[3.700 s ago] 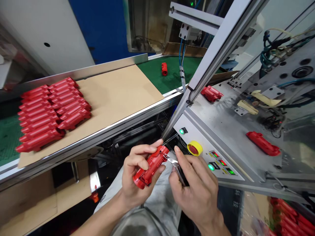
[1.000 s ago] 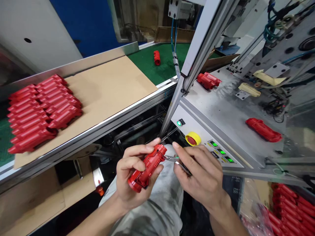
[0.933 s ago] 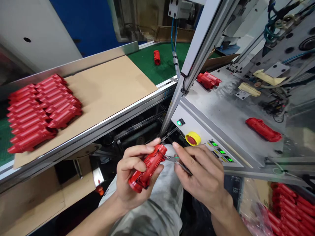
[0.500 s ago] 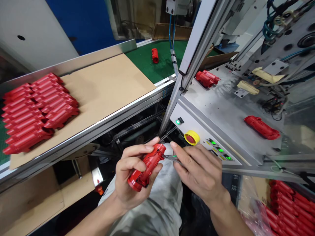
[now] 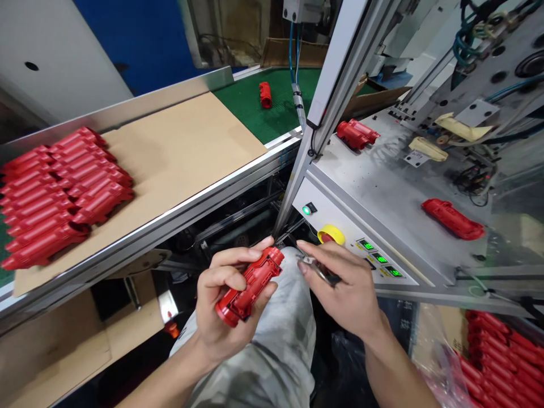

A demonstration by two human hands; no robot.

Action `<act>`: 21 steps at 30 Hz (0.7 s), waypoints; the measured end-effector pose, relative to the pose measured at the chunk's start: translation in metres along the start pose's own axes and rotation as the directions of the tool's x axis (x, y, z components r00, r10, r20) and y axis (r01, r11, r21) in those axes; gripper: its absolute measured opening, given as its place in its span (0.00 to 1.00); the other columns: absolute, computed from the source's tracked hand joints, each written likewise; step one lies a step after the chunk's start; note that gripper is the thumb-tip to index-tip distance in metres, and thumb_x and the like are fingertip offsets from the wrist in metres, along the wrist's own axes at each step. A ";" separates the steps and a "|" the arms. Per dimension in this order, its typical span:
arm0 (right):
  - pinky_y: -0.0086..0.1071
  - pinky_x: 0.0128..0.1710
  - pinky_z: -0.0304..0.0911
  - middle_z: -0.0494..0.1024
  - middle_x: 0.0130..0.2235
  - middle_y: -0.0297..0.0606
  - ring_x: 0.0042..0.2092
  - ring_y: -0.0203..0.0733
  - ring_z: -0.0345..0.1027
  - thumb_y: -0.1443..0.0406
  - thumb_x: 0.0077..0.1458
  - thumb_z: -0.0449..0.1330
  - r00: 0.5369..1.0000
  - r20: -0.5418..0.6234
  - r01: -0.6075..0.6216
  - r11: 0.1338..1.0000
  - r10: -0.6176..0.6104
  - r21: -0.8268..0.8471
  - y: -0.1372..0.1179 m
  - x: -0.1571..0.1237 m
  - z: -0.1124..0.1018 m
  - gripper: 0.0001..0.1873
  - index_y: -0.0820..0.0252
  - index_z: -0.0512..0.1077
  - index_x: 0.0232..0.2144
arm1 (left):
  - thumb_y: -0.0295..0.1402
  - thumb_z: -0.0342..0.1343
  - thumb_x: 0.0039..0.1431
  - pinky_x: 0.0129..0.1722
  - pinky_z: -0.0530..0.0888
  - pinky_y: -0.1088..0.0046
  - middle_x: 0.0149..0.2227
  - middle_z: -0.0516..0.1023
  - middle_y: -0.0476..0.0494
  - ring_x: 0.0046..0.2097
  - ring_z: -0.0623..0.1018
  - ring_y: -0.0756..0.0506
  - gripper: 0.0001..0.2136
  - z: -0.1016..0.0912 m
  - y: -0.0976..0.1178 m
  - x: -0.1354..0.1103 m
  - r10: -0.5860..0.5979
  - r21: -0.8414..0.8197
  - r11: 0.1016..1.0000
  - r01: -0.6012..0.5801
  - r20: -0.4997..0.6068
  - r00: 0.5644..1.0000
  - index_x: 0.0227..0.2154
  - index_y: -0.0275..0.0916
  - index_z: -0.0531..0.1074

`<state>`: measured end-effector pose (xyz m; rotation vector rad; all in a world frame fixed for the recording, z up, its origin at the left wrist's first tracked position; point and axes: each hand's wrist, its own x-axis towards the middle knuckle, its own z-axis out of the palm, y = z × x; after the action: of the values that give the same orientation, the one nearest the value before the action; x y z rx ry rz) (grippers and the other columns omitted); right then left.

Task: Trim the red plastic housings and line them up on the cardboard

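Observation:
My left hand [image 5: 232, 303] is wrapped around a red plastic housing [image 5: 251, 286], a hollow tube-like part held tilted, with its ribbed, recessed side facing up. Its upper end points toward my right hand [image 5: 346, 283]. That hand is closed around small metal nippers [image 5: 315, 265], which lie between thumb and fingers. Their jaws are apart from the housing, and most of the handles are hidden in the palm.
Red housings [image 5: 63, 192] lie in rows on a cardboard sheet [image 5: 182, 147] over a green conveyor [image 5: 280, 116]. To the right, a machine bed [image 5: 382, 175] bears red parts above a panel with a yellow-ringed button [image 5: 331, 233]. More red parts [image 5: 505, 357] fill a bagged box.
My right hand has drawn the nippers back from the housing's upper end and turned them in its grip. My left hand has shifted slightly left with the housing.

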<state>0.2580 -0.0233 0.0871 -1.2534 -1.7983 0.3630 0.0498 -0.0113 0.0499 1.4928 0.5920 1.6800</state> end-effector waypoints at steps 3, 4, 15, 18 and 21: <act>0.39 0.47 0.73 0.83 0.44 0.40 0.44 0.41 0.76 0.75 0.61 0.66 0.993 0.026 0.117 0.990 -0.115 -0.077 -0.007 0.000 -0.005 0.26 0.59 0.78 0.60 | 0.06 0.64 0.53 0.65 0.81 0.46 0.54 0.75 0.42 0.63 0.81 0.30 0.25 0.001 0.000 0.002 0.006 -0.004 1.000 -0.006 0.001 1.000 0.44 0.39 0.65; 0.42 0.48 0.73 0.83 0.44 0.41 0.44 0.43 0.76 0.76 0.60 0.66 0.989 0.027 0.148 0.983 -0.146 -0.112 -0.008 0.000 -0.006 0.27 0.60 0.77 0.61 | 0.05 0.64 0.53 0.65 0.81 0.47 0.54 0.75 0.43 0.63 0.81 0.31 0.25 0.001 0.000 0.003 0.007 -0.005 1.000 -0.007 -0.001 1.000 0.44 0.39 0.65; 0.44 0.44 0.74 0.83 0.40 0.41 0.39 0.45 0.73 0.76 0.56 0.70 0.934 0.096 0.354 0.850 -0.345 -0.390 -0.007 0.002 -0.016 0.29 0.64 0.77 0.60 | 0.08 0.65 0.54 0.64 0.82 0.52 0.52 0.75 0.44 0.62 0.82 0.33 0.23 0.003 0.004 0.002 -0.020 0.035 0.999 0.020 0.011 1.000 0.42 0.40 0.66; 0.41 0.42 0.75 0.84 0.38 0.39 0.36 0.43 0.75 0.76 0.58 0.69 0.930 0.108 0.365 0.855 -0.350 -0.370 -0.003 0.003 -0.015 0.26 0.63 0.78 0.59 | 0.09 0.65 0.56 0.64 0.81 0.48 0.53 0.75 0.43 0.63 0.81 0.32 0.23 0.003 0.004 0.002 -0.066 0.017 0.998 0.066 0.021 0.998 0.44 0.41 0.66; 0.33 0.37 0.75 0.86 0.38 0.34 0.35 0.38 0.79 0.70 0.65 0.66 0.998 -0.057 0.014 0.998 -0.017 -0.056 0.004 0.000 -0.008 0.14 0.54 0.82 0.51 | 0.13 0.65 0.58 0.59 0.83 0.52 0.53 0.76 0.41 0.60 0.82 0.36 0.21 0.000 0.004 0.005 -0.148 0.058 0.988 0.146 0.040 0.988 0.46 0.42 0.69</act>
<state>0.2664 -0.0231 0.0893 -1.2751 -1.7792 0.2671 0.0484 -0.0092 0.0564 1.4840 0.7117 1.5246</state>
